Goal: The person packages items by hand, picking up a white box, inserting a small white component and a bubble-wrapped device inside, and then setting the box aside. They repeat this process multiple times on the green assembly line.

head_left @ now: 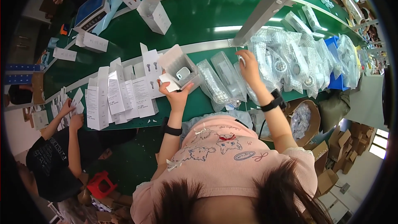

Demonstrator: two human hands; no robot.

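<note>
An open white box (191,64) is tilted toward me over the green bench, with my left hand (177,96) closed around its near lower edge. Inside the box lies a white rounded-square piece (183,73) with a grey face, beside clear wrapping. My right hand (250,69) is over the bench to the right, fingers curled around something small and whitish that I cannot make out. Just left of that hand lie two bubble-wrapped packages (213,84), apart from the box. A dark band is around each wrist.
Standing white boxes (120,93) crowd the bench on the left; bubble-wrapped packages (290,60) heap up on the right beside a blue bin (335,64). A metal post (271,8) rises beyond my right hand. At left, a co-worker's hands (74,114) handle white cards. A carton (304,122) stands below.
</note>
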